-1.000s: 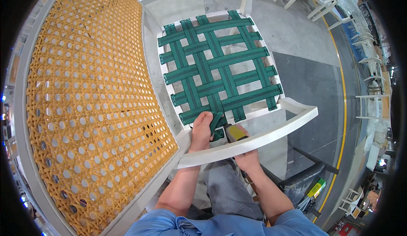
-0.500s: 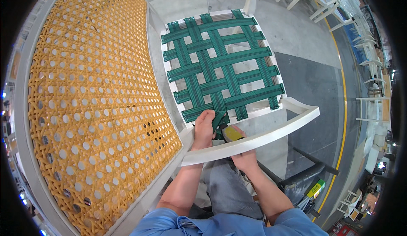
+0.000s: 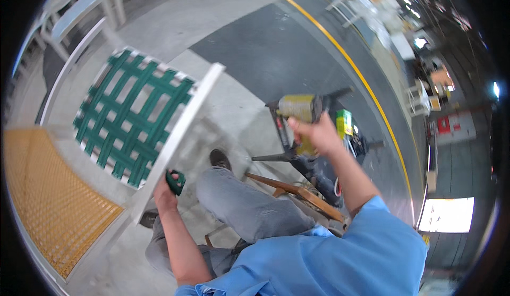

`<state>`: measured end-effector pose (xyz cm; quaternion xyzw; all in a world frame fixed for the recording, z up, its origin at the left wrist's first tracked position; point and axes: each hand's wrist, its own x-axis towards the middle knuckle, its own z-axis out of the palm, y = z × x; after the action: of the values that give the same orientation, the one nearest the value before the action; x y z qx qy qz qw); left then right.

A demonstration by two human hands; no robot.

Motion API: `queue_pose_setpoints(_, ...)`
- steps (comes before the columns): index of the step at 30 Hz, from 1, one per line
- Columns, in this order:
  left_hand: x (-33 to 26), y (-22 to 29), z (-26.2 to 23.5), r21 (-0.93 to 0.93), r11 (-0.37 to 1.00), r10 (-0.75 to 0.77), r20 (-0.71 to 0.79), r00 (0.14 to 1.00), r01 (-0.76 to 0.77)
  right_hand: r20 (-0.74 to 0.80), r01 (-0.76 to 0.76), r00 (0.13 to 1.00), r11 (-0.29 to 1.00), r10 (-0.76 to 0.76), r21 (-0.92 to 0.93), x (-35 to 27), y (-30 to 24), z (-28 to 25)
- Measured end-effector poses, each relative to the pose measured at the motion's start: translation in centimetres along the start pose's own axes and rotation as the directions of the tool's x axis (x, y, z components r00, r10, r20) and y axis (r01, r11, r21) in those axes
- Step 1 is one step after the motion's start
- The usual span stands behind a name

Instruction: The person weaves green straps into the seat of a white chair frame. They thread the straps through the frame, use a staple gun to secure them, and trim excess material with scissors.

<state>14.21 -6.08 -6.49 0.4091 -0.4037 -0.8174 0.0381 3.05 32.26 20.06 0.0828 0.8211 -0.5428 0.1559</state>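
Note:
A white chair frame (image 3: pixel 183 128) stands at the left, its seat crossed by woven green webbing straps (image 3: pixel 127 123). Below the armrest, my left hand (image 3: pixel 166 194) is closed around a bunched length of green webbing (image 3: pixel 176 182). Out to the right, my right hand (image 3: pixel 320 135) grips a yellow and dark staple gun (image 3: pixel 297 107), slightly blurred, above a dark stand (image 3: pixel 289 160). The chair's yellow cane back (image 3: pixel 58 200) lies at the lower left of the view.
A green and yellow box (image 3: pixel 344 121) sits on the dark stand just beyond my right hand. A wooden stool-like piece (image 3: pixel 297 189) is beside my knee. More white chairs (image 3: pixel 79 17) stand at the far left. A yellow line (image 3: pixel 340 49) crosses the floor.
My right hand has moved from the seat edge far out to the right with the staple gun. My left hand stays by the seat edge with the webbing. The view has turned right.

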Motion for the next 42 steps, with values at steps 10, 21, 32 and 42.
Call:
queue_pose_setpoints(10, 1.8, 0.4, 3.1, -0.380, 0.917, -0.175, -0.114, 0.978, 0.120, 0.116, -0.471, 0.882, 0.846, 0.457, 0.251, -1.8, 15.7, -14.9)
queue_pose_setpoints(21, -2.6, 1.0, 4.3, -0.369, 0.922, -0.202, -0.199, 0.959, 0.118, -0.202, -0.473, 0.880, 0.836, 0.431, -0.278, -2.1, 24.1, -19.0)
queue_pose_setpoints(32, -6.6, 2.0, 1.5, -0.462, 0.884, -0.141, -0.109, 0.984, 0.076, -0.446, -0.482, 0.863, 0.658, 0.240, -0.579, -14.5, 29.6, -17.3)
queue_pose_setpoints(42, -9.3, 2.2, 1.8, -0.329, 0.925, -0.252, -0.161, 0.954, 0.189, -0.272, -0.290, 0.923, 0.956, 0.271, -0.032, -19.5, 22.3, -23.5)
